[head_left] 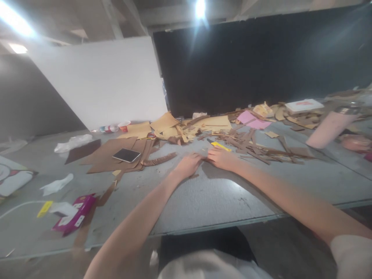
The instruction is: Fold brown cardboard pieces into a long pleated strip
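Note:
My left hand (189,164) and my right hand (222,158) are close together over the grey table, fingers curled in. Between them shows a small dark-brown strip (204,159), pinched by both hands; its material is too small to make out. Just beyond my right hand lies a yellow utility knife (221,146). A ridged, curved brown piece (160,159) rests to the left of my left hand. A small brown scrap (194,176) lies just below my left hand.
Brown sheets (109,157) with a phone (127,155) on them lie left. Brown strips (255,147) are heaped right, near a pink bottle (333,128). A purple tissue pack (76,215) sits at front left. The table's front edge (221,224) runs before me.

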### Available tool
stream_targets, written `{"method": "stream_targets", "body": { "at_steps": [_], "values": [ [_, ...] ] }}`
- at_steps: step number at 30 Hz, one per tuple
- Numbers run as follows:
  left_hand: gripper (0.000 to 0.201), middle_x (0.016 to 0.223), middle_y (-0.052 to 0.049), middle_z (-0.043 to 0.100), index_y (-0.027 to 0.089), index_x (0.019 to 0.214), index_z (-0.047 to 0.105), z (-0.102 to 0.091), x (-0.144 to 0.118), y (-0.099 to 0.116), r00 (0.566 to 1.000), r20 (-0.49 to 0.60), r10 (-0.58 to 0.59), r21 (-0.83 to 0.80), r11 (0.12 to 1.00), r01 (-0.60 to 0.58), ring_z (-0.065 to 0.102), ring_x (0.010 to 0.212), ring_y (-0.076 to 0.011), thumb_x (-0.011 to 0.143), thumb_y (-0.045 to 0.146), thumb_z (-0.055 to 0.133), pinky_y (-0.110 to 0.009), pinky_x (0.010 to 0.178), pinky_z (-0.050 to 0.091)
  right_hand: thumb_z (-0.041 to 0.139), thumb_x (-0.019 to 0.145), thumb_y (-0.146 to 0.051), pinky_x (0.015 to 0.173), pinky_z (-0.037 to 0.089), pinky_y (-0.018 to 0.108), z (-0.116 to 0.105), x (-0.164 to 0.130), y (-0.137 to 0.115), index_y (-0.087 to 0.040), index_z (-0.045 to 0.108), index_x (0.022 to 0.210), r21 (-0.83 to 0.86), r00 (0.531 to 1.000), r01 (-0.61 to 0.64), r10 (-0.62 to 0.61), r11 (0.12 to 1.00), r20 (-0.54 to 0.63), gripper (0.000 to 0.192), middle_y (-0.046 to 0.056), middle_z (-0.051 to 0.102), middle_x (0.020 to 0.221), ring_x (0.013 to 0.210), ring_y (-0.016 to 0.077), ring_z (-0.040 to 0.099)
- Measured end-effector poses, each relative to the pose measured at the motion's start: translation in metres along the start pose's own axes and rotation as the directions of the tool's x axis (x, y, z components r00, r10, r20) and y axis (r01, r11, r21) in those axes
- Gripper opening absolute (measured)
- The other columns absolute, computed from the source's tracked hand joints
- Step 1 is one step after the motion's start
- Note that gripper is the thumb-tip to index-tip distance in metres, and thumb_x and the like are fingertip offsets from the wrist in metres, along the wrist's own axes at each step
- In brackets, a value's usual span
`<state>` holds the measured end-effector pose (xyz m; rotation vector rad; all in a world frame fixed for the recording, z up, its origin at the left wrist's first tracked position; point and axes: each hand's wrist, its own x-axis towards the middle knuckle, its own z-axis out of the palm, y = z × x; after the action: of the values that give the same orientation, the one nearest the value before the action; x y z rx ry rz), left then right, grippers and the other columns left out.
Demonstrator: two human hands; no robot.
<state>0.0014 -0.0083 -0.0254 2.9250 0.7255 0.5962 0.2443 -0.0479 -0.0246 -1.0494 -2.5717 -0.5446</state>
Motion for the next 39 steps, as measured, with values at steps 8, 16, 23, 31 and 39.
{"method": "stream_targets", "body": {
  "at_steps": [8,16,23,31,39],
  "values": [
    [0.042,0.127,-0.011,0.073,0.019,0.131,0.068,-0.004,0.001,0.001,0.994,0.104,0.029,0.069,0.997,-0.036,0.064,0.126,-0.0263,0.096,0.004,0.051,-0.04,0.109,0.052,0.052,0.11,-0.023,0.091,0.041,0.039,-0.003,0.0,0.002,-0.016,0.076,0.093,0.092,0.998,0.009,-0.015,0.996,0.061,0.03,0.009,0.068,0.09,0.088,0.0235,0.061],
    [0.047,0.131,-0.013,0.069,0.019,0.13,0.065,-0.009,-0.002,0.0,0.982,0.17,0.078,0.092,0.991,-0.094,0.063,0.126,-0.0299,0.085,0.01,0.075,-0.041,0.106,0.051,0.056,0.105,-0.022,0.095,0.048,0.037,0.0,0.003,0.001,-0.02,0.078,0.101,0.437,0.97,-0.241,0.235,0.867,0.068,0.023,0.009,0.073,0.101,0.098,0.0237,0.065],
    [0.059,0.125,-0.013,0.066,0.019,0.119,0.062,-0.02,-0.001,0.008,0.967,0.236,0.096,0.183,0.973,-0.141,0.062,0.122,-0.033,0.07,0.017,0.094,-0.039,0.098,0.051,0.065,0.102,-0.025,0.077,0.046,0.03,0.015,0.012,-0.002,-0.016,0.075,0.091,0.398,0.876,-0.479,0.459,0.782,0.151,0.017,0.009,0.075,0.091,0.083,0.0209,0.067],
    [0.058,0.121,-0.015,0.068,0.017,0.115,0.063,-0.021,0.001,0.009,0.966,0.242,0.097,0.193,0.97,-0.146,0.063,0.12,-0.0346,0.067,0.016,0.095,-0.04,0.095,0.052,0.069,0.1,-0.033,0.077,0.044,0.029,0.028,0.018,-0.004,-0.016,0.076,0.093,0.298,0.772,-0.635,0.594,0.713,0.224,0.02,0.01,0.079,0.092,0.089,0.0229,0.072],
    [0.064,0.122,-0.016,0.071,0.017,0.125,0.06,-0.013,0.003,0.006,0.973,0.216,0.078,0.163,0.98,-0.114,0.064,0.121,-0.0344,0.071,0.017,0.093,-0.041,0.099,0.05,0.069,0.099,-0.034,0.082,0.045,0.031,0.023,0.021,-0.008,-0.018,0.077,0.093,0.271,0.74,-0.673,0.626,0.689,0.245,0.018,0.01,0.081,0.095,0.093,0.0243,0.074]
  ]
}}
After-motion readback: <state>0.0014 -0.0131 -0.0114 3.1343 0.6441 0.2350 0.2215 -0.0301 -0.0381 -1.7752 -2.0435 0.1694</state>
